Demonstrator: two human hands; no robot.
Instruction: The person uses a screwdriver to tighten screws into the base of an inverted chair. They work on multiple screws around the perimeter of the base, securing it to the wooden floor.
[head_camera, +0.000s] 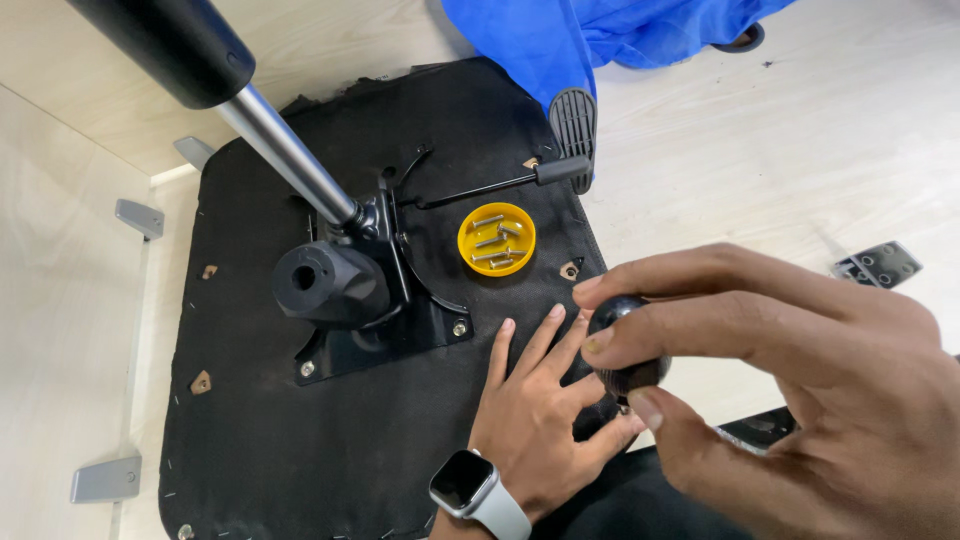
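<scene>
A pale wood-grain desk (800, 150) fills the frame, with lighter panels and grey metal brackets (105, 480) along its left side. On it, taking up the left and centre, lies an upturned black fabric chair seat (260, 440), its edge lined with staples. A crumpled blue cloth (590, 30) sits at the top centre, beside a ribbed black pedal-shaped piece (573, 125).

A black metal mechanism plate (400, 320) is bolted to the middle of the seat. From it a silver gas-lift column with a thick black sleeve (200, 70) slants to the upper left corner, and a thin black lever with a rubber handle (500, 185) runs toward the upper right. A small round yellow plastic cap holding silver screws (496, 238) rests on the seat just right of the plate. A small silver hinge plate (878, 264) lies on the desk at the right edge.

The right hand (800, 400) fills the lower right, close to the camera, fingers curled; its grip pinches a rounded black plastic knob (628, 345) between thumb and fingertips, held above the seat's right edge. The left hand (540, 410), with a smartwatch on a pale band (475, 490) at the wrist, lies flat and released, fingers spread on the fabric at the lower centre, partly beneath the knob.
</scene>
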